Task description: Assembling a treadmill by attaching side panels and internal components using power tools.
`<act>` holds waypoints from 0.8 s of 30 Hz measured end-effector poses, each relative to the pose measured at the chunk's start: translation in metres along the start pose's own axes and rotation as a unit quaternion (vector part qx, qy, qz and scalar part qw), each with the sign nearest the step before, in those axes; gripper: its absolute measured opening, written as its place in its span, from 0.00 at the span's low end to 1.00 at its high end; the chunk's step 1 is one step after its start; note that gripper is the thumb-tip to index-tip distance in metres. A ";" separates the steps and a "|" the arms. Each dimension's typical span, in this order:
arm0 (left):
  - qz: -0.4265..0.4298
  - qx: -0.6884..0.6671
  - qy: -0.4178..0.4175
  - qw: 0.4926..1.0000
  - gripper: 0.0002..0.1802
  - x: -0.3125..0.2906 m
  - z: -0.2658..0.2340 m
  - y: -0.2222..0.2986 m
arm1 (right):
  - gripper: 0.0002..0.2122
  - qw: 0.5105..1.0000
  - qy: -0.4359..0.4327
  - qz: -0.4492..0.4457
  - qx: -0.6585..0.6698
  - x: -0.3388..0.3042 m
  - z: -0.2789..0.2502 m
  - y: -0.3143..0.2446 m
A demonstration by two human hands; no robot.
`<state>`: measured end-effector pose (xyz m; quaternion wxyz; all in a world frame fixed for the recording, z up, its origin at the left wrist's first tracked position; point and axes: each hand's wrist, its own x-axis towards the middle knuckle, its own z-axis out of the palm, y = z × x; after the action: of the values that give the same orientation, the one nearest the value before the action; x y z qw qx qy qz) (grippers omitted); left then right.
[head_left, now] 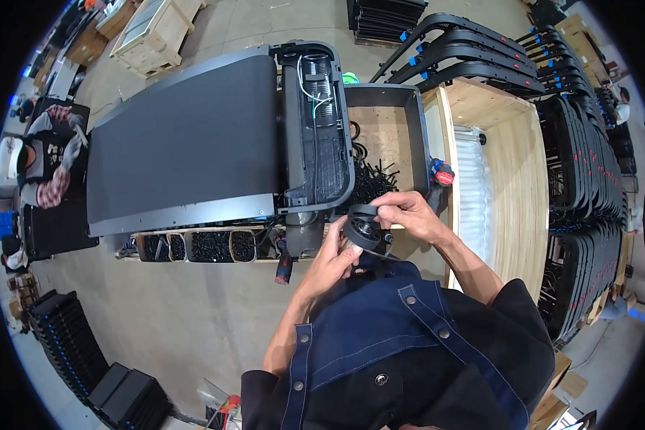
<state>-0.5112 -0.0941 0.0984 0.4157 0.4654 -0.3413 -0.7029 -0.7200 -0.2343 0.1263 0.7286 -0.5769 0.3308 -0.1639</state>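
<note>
My left hand (330,256) holds a black wheel-shaped part (361,229) from the left and below, in front of my chest. My right hand (411,216) pinches the upper rim of the same part, where a dark band or ring shows. A thin dark cord runs below it; where it leads is hidden. Just beyond my hands lies a treadmill (186,143) with its end housing (322,136) uncovered, showing a ribbed dark part and white and green wires inside. Beside the housing, a grey bin (398,89) holds black rings and a heap of small black pieces.
Two power drivers (283,269) (442,173) hang near the bench. Below the treadmill is a row of small-part bins (211,246). A wooden crate (505,115) stands right, near stacked black frames (580,165). A person (43,158) works at the far left.
</note>
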 end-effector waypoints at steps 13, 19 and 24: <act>0.024 -0.060 0.097 0.993 0.38 -0.051 -0.020 -0.028 | 0.09 0.918 0.065 -0.178 -0.349 -0.027 0.103 0.002; 0.077 -0.060 0.133 0.986 0.43 -0.029 -0.023 -0.011 | 0.14 0.935 0.157 -0.149 -0.283 -0.008 0.084 0.030; 0.080 0.235 0.201 0.948 0.41 0.025 -0.062 0.054 | 0.42 0.882 0.072 -0.266 -0.383 0.062 0.064 -0.031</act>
<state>-0.4443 -0.1450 0.1154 0.4091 0.6527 -0.4422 -0.4594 -0.6274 -0.2349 0.1451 0.3544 -0.8639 0.2532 -0.2530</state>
